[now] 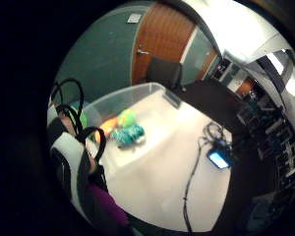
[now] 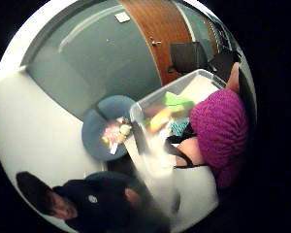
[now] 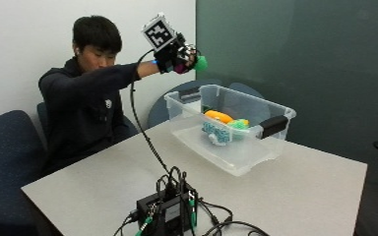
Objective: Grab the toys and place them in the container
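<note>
My gloved right hand [image 3: 174,56] is raised high above the near left corner of a clear plastic container [image 3: 254,153] on the table. It grips a soft toy [image 3: 199,63] with a green part and a purple knitted part [image 2: 220,126] that fills the space by my palm. Inside the container [image 1: 137,91] lie an orange toy [image 3: 218,116], a teal patterned toy [image 3: 214,133] and a green one [image 3: 240,124]. The teal toy [image 1: 128,135] and a yellow-green ball [image 1: 127,118] show below my palm.
The container has black handles [image 3: 273,126] at its ends. A black electronics box [image 3: 166,209] with tangled cables sits at the table's [image 3: 307,196] front edge. Blue chairs [image 3: 5,157] stand behind the person, and a black chair [image 1: 164,73] beyond the table.
</note>
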Action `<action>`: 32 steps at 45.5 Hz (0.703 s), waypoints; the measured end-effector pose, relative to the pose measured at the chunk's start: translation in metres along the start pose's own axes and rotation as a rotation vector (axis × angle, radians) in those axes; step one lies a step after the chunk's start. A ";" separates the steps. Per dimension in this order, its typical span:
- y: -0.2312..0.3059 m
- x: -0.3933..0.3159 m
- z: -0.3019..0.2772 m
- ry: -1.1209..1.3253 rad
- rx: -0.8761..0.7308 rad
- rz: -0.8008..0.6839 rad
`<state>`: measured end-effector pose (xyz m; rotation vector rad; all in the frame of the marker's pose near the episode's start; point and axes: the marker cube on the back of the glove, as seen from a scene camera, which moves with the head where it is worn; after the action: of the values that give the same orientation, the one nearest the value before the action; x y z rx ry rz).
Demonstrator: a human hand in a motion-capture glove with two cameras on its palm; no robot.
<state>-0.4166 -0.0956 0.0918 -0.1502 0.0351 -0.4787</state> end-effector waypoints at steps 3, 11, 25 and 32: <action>-0.015 0.000 0.021 0.028 -0.031 0.063; -0.005 0.016 0.067 0.193 -0.305 0.076; 0.055 0.091 0.036 0.231 -0.242 0.031; 0.100 0.152 0.004 0.115 -0.188 0.077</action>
<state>-0.2354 -0.0773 0.0810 -0.3041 0.1981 -0.4060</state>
